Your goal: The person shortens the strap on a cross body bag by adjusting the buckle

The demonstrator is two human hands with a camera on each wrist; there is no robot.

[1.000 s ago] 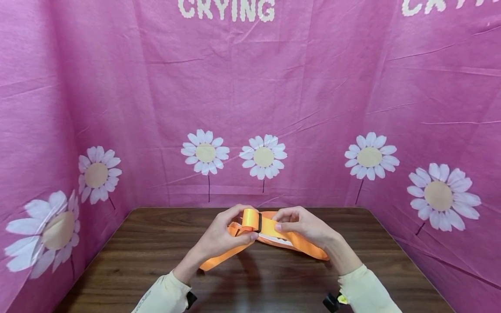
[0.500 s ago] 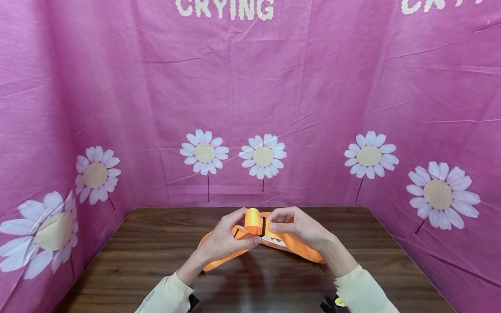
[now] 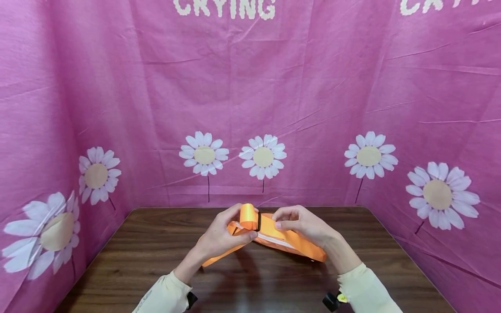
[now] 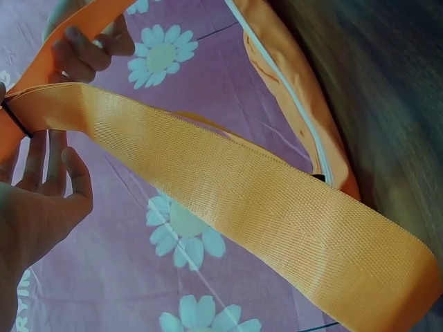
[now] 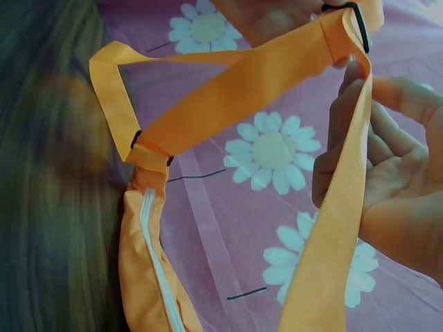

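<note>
A black slide buckle sits on the wide orange strap of a soft orange bag with a white zipper. My left hand holds the buckle, thumb at its lower edge, and a rounded loop of strap stands up on its left. Just to the right, my right hand pinches the strap between thumb and fingers. In the right wrist view the strap hangs past the right palm, and the buckle is at the top. The bag hangs behind the strap, partly hidden by it.
Both hands are above a dark brown wooden table. A pink cloth with white daisies encloses the back and both sides. At the bag's end, a black ring joins the strap.
The buckle and strap loop shifted right towards my right hand half a second ago, then moved back left and slightly up. My hands are a little farther apart now, and more zipper shows.
</note>
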